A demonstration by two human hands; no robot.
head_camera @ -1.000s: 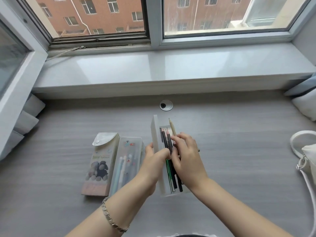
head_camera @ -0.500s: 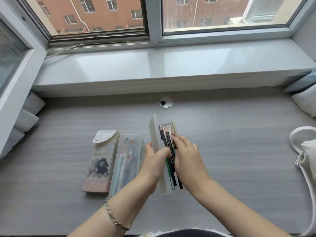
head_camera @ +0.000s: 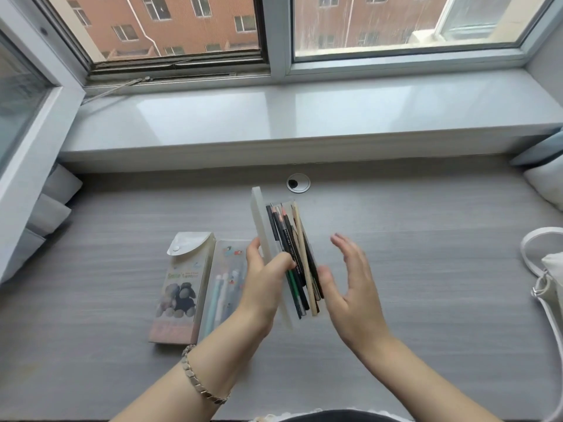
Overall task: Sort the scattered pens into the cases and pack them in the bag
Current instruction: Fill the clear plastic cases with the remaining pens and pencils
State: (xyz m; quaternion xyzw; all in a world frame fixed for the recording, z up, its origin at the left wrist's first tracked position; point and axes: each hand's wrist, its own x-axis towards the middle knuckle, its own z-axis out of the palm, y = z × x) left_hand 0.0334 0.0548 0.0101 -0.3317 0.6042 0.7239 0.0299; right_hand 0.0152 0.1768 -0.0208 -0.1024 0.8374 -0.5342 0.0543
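At the table (head_camera: pixel 426 315) under the window, your left grip (head_camera: pixel 265 281) clasps the open case (head_camera: pixel 259 214) at its near half. The thumb lies across the inside and the fingers curl behind the raised lid. Your right grip (head_camera: pixel 350 284) hovers just right of the case, fingers spread and holding nothing, with the thumb close to the case's right edge; whether it touches is hard to tell.

The pens (head_camera: pixel 289 248) lie packed side by side in the case, a pale wooden pencil (head_camera: pixel 301 239) on the right of the bunch, all pointing away from you. The case's long axis runs the same way, near end to far end, leaning a little left at the top. Its lid stands along the left long edge, so the open face looks toward your empty right grip.

That is the relation to watch. The lid looks set to swing rightward over the pens, and your right grip is the nearer one to meet it and press it down. No loose pens show on the table, so sorting appears done.

Two more cases lie flat just left of your left grip: a sheep-print case (head_camera: pixel 182 287) and a clear case (head_camera: pixel 225 269) of pastel pens. The bag (head_camera: pixel 551 269) sits well apart at the right edge, on your right grip's side.
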